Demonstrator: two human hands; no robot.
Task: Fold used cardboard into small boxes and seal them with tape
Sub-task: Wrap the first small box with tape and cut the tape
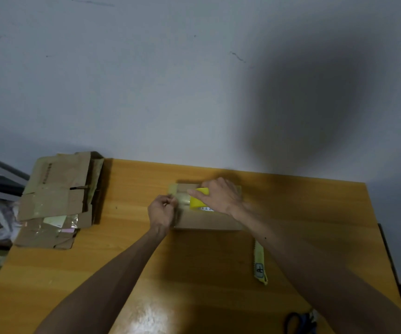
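A small brown cardboard box lies on the wooden table near its far edge. My right hand grips a yellow tape dispenser on top of the box. A strip of clear tape runs left from the dispenser across the box top. My left hand pinches the free end of that tape at the box's left edge. The picture is blurred, so the box flaps are hard to make out.
A stack of flattened used cardboard lies at the table's far left corner. A yellow toothed cutter lies right of centre, partly under my right forearm. Dark scissors sit at the near right edge. Clutter lies beyond the table's left side.
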